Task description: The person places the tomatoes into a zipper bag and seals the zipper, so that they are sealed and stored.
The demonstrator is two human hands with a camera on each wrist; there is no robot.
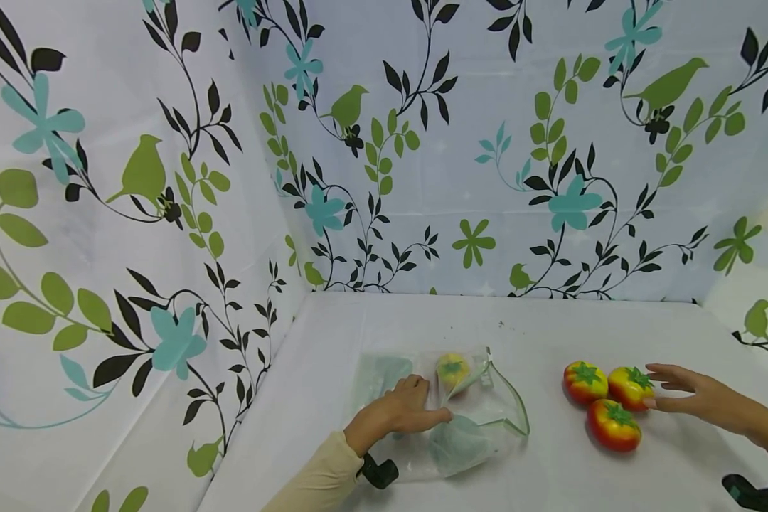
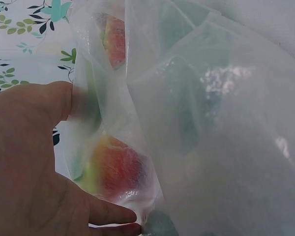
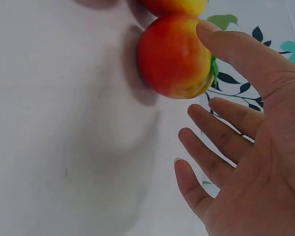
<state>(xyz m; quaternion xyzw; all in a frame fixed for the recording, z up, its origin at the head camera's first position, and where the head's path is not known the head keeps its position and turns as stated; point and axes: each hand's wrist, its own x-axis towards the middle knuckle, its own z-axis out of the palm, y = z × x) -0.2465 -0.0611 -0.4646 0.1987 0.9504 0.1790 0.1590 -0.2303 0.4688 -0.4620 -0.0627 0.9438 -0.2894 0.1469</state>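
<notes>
A clear plastic zip bag [image 1: 416, 455] with a green edge lies on the table, a yellow-and-green tomato [image 1: 452, 371] showing through its far part. Over the bag rests my left hand [image 1: 404, 405], thumb stretched out along the plastic. In the left wrist view, red-yellow shapes [image 2: 119, 169] show through the film beside that hand's fingers. To the right, three glossy red-yellow tomatoes [image 1: 614, 425] with green tops sit clustered. My right hand [image 1: 688, 387] is at the rightmost tomato [image 3: 174, 56], thumb tip right at its skin and the other fingers spread loosely.
The white tabletop [image 1: 550, 476] carries the bag and the tomatoes, with bare surface between them. A patterned cloth [image 1: 454, 178] with leaves and birds hangs behind and along the left side. A dark wrist strap piece [image 1: 379, 471] sits at my left wrist.
</notes>
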